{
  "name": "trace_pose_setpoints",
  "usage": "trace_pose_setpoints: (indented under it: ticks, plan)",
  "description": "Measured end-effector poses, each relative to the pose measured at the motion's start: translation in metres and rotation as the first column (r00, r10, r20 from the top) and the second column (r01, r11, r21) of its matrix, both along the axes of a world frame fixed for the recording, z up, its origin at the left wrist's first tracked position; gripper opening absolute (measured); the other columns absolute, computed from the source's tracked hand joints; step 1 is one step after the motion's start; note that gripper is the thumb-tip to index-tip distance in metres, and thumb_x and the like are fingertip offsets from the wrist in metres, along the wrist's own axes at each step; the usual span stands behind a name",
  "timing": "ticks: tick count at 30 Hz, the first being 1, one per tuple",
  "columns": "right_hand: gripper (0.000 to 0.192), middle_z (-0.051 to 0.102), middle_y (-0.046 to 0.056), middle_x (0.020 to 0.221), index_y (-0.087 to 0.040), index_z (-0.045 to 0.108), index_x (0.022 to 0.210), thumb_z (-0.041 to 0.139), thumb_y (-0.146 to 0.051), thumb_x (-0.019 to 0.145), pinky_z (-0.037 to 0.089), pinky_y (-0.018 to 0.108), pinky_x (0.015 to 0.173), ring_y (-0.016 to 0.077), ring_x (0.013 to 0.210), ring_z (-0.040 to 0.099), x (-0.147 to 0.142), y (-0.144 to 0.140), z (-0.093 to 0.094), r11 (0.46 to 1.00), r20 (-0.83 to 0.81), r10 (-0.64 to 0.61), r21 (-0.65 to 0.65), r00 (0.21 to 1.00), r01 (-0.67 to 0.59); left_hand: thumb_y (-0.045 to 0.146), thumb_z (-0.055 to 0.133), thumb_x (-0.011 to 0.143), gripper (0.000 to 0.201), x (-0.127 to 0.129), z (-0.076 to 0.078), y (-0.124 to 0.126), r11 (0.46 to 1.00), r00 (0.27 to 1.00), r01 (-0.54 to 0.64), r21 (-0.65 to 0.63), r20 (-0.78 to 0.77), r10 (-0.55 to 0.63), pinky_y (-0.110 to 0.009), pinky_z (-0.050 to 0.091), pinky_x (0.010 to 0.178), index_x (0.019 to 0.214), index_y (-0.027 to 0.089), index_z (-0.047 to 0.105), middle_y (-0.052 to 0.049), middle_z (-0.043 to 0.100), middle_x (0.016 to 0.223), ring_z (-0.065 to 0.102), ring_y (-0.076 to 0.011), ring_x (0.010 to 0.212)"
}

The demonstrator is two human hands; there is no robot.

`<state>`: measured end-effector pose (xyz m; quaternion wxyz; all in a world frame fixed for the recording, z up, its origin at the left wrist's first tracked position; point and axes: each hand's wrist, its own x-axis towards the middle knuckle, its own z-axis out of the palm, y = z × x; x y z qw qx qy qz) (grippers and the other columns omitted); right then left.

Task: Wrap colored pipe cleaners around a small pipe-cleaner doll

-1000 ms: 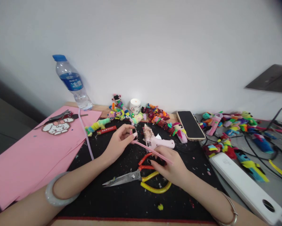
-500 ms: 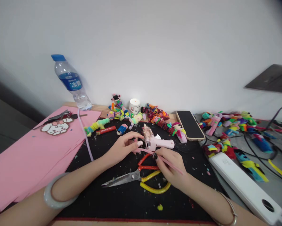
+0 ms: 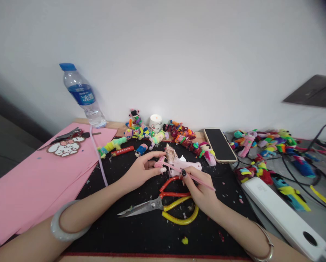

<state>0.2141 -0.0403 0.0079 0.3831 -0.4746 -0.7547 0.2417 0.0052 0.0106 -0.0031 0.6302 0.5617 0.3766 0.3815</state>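
Note:
A pink pipe cleaner (image 3: 199, 181) stretches between my two hands above the black mat (image 3: 103, 218). Its left end forms a small pink coil, pinched by my left hand (image 3: 141, 169) between thumb and fingers. My right hand (image 3: 202, 185) grips the strip with thumb and index finger, and its tail sticks out past the knuckles. Just behind the hands lies a pale pink glue gun (image 3: 188, 166), with brownish residue at its nozzle end. Scissors (image 3: 157, 204) with red and yellow handles lie below the hands, blades pointing left.
Colourful pipe-cleaner figures (image 3: 183, 138) line the back, beside a white cup (image 3: 155, 123) and a phone (image 3: 220, 145). More figures and cables lie right, near a white power strip (image 3: 280, 214). A water bottle (image 3: 82, 95) and pink sheets (image 3: 43, 182) are left.
My right hand has shifted slightly right, drawing the pink strip taut and higher. The coil at my left fingertips shows more clearly. The glue gun and scissors stay in place.

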Motion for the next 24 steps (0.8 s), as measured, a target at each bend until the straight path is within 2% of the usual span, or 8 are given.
trace_pose_setpoints:
  ticks: [4,9,16,24]
  plan:
    - [0.026,0.048,-0.001,0.060,-0.018,0.050,0.067,0.041,-0.021,0.091,0.035,0.024,0.053,0.0119,0.055,0.044,0.0009,0.0007,-0.0002,1.000,-0.010,-0.009,-0.006,1.000,0.009,0.023,0.073,0.066,0.043,0.0001,0.0004,0.0016,0.999,0.998,-0.039,-0.014,0.041,0.040,-0.032,0.048,0.086,0.107,0.019,0.061,-0.007,0.061,0.115,0.060,-0.0185,0.096]
    - [0.026,0.048,-0.001,0.059,-0.018,0.049,0.066,0.041,-0.021,0.090,0.034,0.024,0.053,0.0118,0.054,0.043,0.0008,0.0018,0.0003,1.000,-0.010,-0.011,0.010,1.000,0.011,0.023,0.075,0.063,0.044,0.0000,0.0012,0.0014,0.995,0.994,-0.062,-0.080,0.084,0.068,-0.033,0.051,0.079,0.105,0.018,0.062,-0.008,0.061,0.113,0.064,-0.0189,0.086]
    - [0.026,0.048,-0.002,0.060,-0.018,0.050,0.067,0.041,-0.021,0.091,0.034,0.025,0.054,0.0118,0.054,0.043,0.0014,0.0014,-0.0007,1.000,-0.004,-0.024,0.002,1.000,0.024,0.023,0.073,0.068,0.038,-0.0006,-0.0010,0.0004,0.994,0.993,-0.031,-0.103,0.110,0.043,-0.033,0.044,0.092,0.104,0.018,0.063,-0.005,0.066,0.104,0.061,-0.0173,0.096]
    - [0.025,0.045,-0.002,0.058,-0.019,0.047,0.065,0.040,-0.019,0.089,0.034,0.024,0.052,0.0115,0.052,0.042,0.0008,0.0015,-0.0002,0.999,0.052,0.002,0.039,0.999,-0.004,0.023,0.072,0.069,0.031,0.0012,0.0032,0.0002,0.994,0.988,-0.070,-0.089,0.133,0.082,-0.030,0.043,0.090,0.098,0.019,0.063,-0.003,0.065,0.100,0.059,-0.0148,0.094]
